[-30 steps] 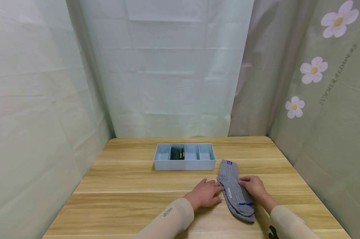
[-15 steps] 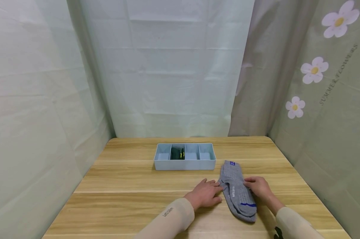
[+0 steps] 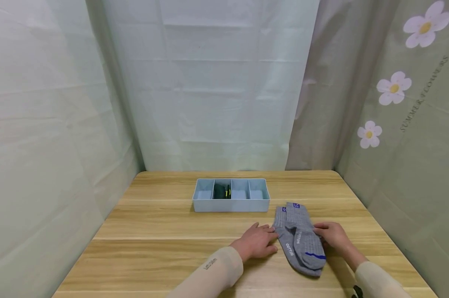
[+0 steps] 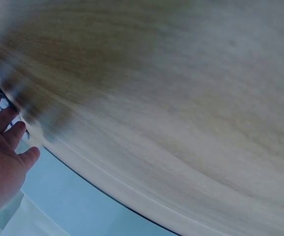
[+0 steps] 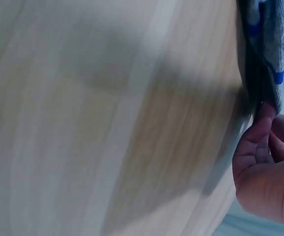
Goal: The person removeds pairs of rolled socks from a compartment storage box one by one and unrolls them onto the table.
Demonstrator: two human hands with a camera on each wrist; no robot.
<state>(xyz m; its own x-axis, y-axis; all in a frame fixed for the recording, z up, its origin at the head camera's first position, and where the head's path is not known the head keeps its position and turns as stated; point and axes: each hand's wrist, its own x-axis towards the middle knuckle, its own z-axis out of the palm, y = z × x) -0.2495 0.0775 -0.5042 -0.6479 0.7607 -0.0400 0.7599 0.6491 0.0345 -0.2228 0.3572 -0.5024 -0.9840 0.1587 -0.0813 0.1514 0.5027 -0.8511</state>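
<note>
Two grey socks with blue toe stripes and white COTTON lettering lie overlapped on the right half of the table. The upper sock (image 3: pixel 307 238) partly covers the lower sock (image 3: pixel 286 240), whose cuff and left side show. My right hand (image 3: pixel 332 234) pinches the right edge of the upper sock between thumb and fingers; the right wrist view shows the grey fabric (image 5: pixel 279 44) at those fingertips. My left hand (image 3: pixel 257 241) rests with fairly straight, spread fingers, its fingertips at the left edge of the lower sock. In the left wrist view the left hand (image 4: pixel 4 147) has its fingers extended.
Behind the socks stands a pale blue box (image 3: pixel 230 205) with several compartments. A dark green folded item (image 3: pixel 220 191) with yellow marks sits in one of them. Pale curtains surround the wooden table (image 3: pixel 154 231) at the back and sides.
My right hand has moved right, drawing the upper sock with it, so more of the lower sock and its cuff label shows. The left hand has stayed in place.
</note>
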